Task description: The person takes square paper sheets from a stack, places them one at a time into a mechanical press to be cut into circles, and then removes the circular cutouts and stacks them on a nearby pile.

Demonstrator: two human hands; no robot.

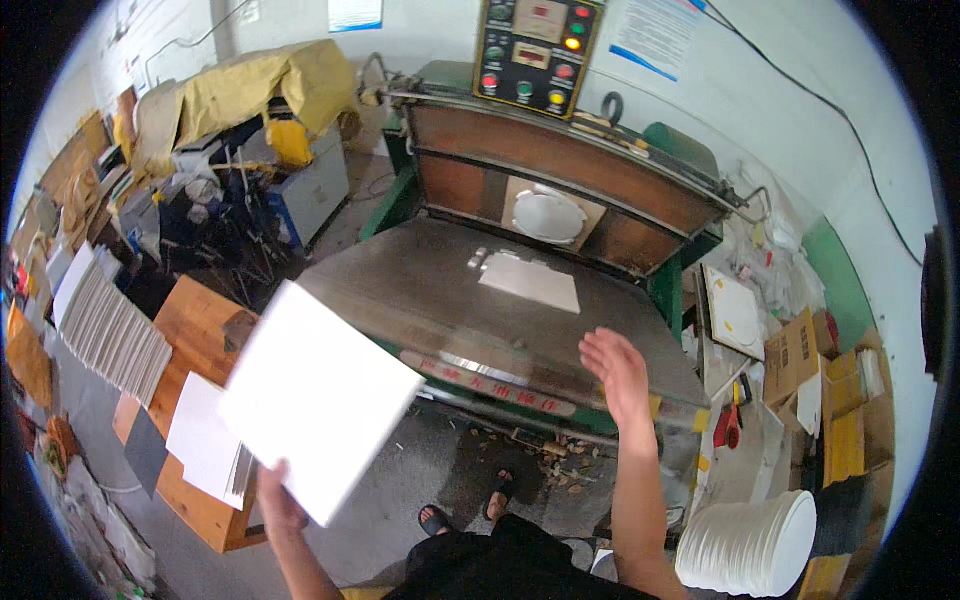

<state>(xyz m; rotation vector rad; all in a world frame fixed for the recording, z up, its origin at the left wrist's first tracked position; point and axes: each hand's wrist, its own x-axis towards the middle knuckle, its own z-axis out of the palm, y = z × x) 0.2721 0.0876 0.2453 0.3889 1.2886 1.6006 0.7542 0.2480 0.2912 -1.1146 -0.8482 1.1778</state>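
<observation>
My left hand (280, 505) grips the near lower corner of a large white square sheet (320, 395), thumb on top and its other fingers hidden beneath. The sheet is held up between the wooden table and the front edge of a press. My right hand (618, 372) is open and empty over the right part of the press bed (400, 275), fingers stretched out together. Ahead of it on the bed lies a white rectangular piece (530, 282). Behind that, a pale plate with a white round piece (549, 216) sits against the brown upper platen (465, 140).
A wooden table (205, 325) at left bears white sheets (200, 430) and a leaning stack of sheets (115, 330). White discs (750, 545) are stacked at lower right, near red-handled scissors (733, 425) and cardboard boxes (792, 355). A control panel (535, 55) stands above the press.
</observation>
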